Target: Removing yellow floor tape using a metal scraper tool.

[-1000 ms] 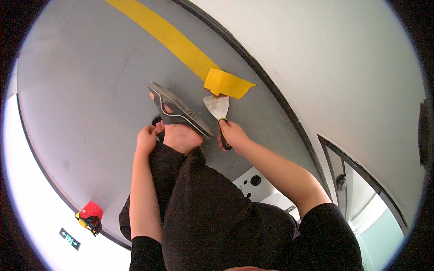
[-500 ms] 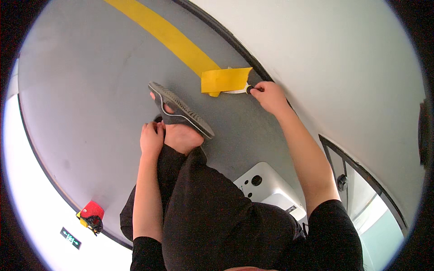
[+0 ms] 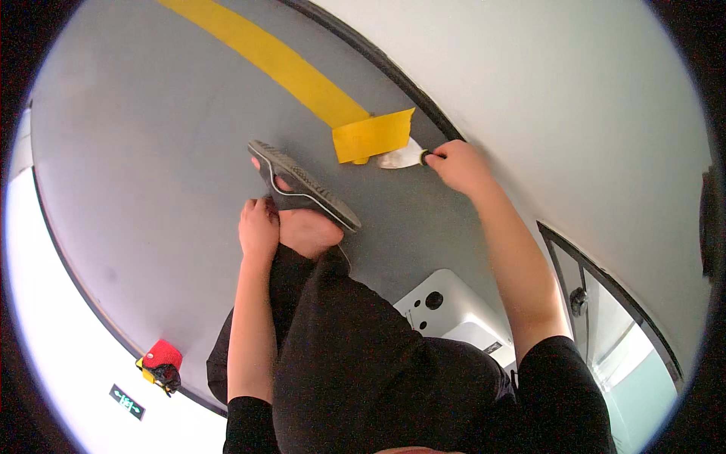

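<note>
My right hand (image 3: 457, 168) is closed round the dark handle of a scraper (image 3: 399, 157) with a wide pale metal blade. Part of the blade lies behind a lifted flap of yellow floor tape (image 3: 372, 136). That flap stands off the grey floor, while the rest of the yellow strip (image 3: 276, 64) runs flat to the upper left. My left hand (image 3: 259, 219) rests with curled fingers against my ankle, beside a grey slipper (image 3: 306, 185) on my foot. What those fingers grip, if anything, is hidden.
A white wall with a black skirting strip (image 3: 378, 57) curves along the right. Close to my knee stands a white box-shaped device (image 3: 454, 306) with round dark openings. A dark-framed glass door (image 3: 605, 318) is at the lower right. A red, yellow and black object (image 3: 160, 365) lies by the left wall.
The scraper has turned and more of its blade now shows below the tape. The tape flap has tilted, its right end higher. My left hand has shifted slightly up along the ankle.
</note>
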`<control>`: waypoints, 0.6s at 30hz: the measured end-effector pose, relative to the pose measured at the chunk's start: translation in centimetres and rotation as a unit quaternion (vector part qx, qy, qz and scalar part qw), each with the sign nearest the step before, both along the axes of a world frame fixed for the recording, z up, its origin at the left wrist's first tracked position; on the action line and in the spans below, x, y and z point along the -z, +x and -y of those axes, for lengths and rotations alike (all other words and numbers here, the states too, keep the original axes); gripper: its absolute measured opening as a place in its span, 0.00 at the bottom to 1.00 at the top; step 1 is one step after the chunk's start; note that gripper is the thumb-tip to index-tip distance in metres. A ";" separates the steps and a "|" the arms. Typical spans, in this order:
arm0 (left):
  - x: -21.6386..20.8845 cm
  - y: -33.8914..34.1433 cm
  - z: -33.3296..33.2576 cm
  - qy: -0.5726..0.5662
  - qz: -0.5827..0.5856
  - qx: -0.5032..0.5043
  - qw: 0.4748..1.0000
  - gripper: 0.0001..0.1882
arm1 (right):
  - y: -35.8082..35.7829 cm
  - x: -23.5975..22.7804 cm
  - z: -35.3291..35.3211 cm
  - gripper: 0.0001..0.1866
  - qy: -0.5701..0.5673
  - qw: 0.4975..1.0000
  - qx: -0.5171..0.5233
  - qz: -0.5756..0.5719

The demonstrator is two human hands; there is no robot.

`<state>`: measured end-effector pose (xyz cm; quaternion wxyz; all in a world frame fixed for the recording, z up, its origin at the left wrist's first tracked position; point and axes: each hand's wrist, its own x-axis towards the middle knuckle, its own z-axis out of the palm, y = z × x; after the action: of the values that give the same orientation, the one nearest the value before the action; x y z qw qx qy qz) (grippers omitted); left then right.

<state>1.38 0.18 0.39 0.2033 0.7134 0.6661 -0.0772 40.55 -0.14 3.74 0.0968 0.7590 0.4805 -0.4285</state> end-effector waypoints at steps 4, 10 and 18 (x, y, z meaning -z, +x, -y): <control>0.4 0.3 0.0 0.010 0.017 0.000 1.000 0.09 | -1.0 -1.6 -1.0 0.17 -0.001 0.999 -0.008 0.050; 0.6 0.0 0.0 0.014 -0.008 0.012 1.000 0.09 | -0.9 -0.2 -1.4 0.16 0.018 1.000 -0.006 0.025; 1.1 -0.1 -0.4 -0.017 0.000 0.017 1.000 0.09 | -1.2 0.6 -1.1 0.19 0.040 0.998 -0.026 0.042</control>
<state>1.32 0.60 -0.68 0.2136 0.7210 0.6528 -0.0917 39.32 0.98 3.14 0.0973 0.7669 0.5121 -0.3743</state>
